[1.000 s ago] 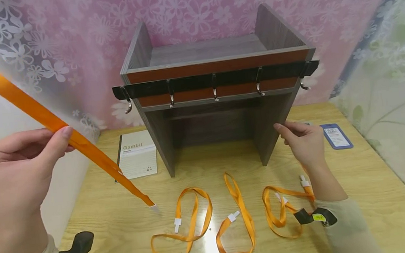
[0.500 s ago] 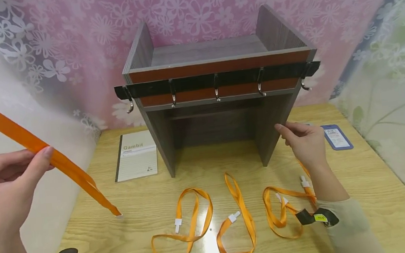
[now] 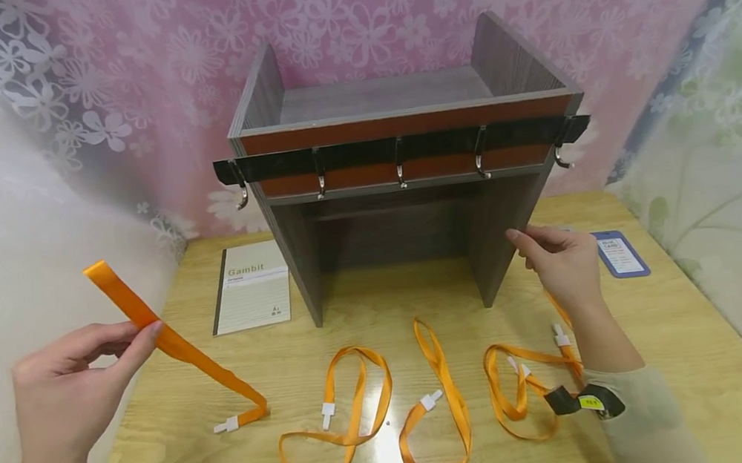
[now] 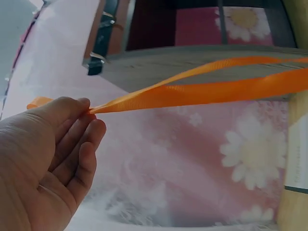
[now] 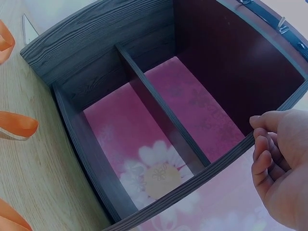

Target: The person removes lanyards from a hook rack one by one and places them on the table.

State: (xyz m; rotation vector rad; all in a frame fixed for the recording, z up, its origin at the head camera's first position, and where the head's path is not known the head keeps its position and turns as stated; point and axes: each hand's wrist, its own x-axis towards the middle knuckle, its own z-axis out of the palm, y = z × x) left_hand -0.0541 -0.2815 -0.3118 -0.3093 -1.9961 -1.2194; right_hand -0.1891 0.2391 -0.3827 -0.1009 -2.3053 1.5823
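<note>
An orange lanyard [image 3: 188, 352] is pinched in my left hand [image 3: 83, 378] at the left of the head view. Its folded end sticks up past the fingers, and its white clip [image 3: 227, 425] lies on the table. In the left wrist view the lanyard's two bands [image 4: 202, 94] spread apart beyond the pinch. My right hand [image 3: 562, 261] grips the front edge of the grey shelf unit's right side panel [image 3: 506, 237], thumb on the edge and fingers curled. A black rail [image 3: 357, 156] with several metal hooks crosses the unit's front; the hooks carry nothing.
More orange lanyards lie in front of the unit: one left [image 3: 386, 383], one in the middle [image 3: 456, 402], and a tangle [image 3: 490, 376] near my right forearm. A notebook [image 3: 252, 291] lies left of the unit, a blue card holder [image 3: 623, 256] right of it.
My left hand first moved left, then came back right and lower with the lanyard. The clip end, earlier hanging, now lies bent on the table. The right hand keeps its place.
</note>
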